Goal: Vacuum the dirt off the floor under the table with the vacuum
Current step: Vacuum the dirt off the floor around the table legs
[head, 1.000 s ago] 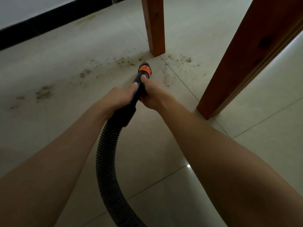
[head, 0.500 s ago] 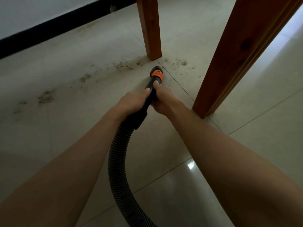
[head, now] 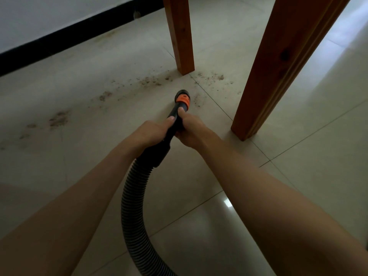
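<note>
Both hands, left hand (head: 151, 132) and right hand (head: 192, 131), grip my vacuum nozzle (head: 180, 108) near dirt (head: 151, 81); rigid handle, I judge, with trailing floppy hose (head: 135, 206).

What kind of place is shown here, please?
Probably a room in a home, seen under a table: a glossy tiled floor, wooden table legs, and a white wall with a black baseboard. Both hands hold a vacuum hose.

Tiled floor (head: 298, 176), scattered dirt (head: 58, 119), table legs (head: 182, 36)
</note>
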`<state>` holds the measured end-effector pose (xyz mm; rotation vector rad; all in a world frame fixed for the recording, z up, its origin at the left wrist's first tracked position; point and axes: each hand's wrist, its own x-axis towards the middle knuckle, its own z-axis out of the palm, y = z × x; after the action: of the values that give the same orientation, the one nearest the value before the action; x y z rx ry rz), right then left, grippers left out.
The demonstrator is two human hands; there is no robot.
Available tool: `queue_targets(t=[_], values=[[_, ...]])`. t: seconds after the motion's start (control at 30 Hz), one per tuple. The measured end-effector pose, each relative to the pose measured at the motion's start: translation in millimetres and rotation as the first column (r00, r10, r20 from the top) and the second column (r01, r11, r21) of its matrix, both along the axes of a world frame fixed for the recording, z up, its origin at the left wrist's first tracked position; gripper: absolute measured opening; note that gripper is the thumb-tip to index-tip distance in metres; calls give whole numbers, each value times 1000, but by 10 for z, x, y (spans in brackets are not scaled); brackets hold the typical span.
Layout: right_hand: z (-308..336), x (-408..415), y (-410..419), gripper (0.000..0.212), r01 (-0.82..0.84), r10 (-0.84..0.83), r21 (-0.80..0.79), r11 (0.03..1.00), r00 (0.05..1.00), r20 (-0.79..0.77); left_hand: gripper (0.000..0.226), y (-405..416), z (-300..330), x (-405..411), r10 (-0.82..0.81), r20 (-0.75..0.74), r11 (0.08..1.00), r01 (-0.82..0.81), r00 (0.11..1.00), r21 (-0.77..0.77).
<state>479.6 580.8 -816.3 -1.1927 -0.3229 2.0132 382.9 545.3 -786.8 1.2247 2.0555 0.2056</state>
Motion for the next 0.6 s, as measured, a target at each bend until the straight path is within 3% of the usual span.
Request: queue_targets(t=[0.47, 0.6], values=[[92, 245, 208, 48, 80, -80, 13, 997, 995, 51, 61, 299, 38, 262, -42, 8, 999, 42, 999, -2], [91, 185, 172, 48, 60, -60, 3, 998, 998, -13, 65, 262, 4, 159, -54, -8, 999, 54, 999, 9]])
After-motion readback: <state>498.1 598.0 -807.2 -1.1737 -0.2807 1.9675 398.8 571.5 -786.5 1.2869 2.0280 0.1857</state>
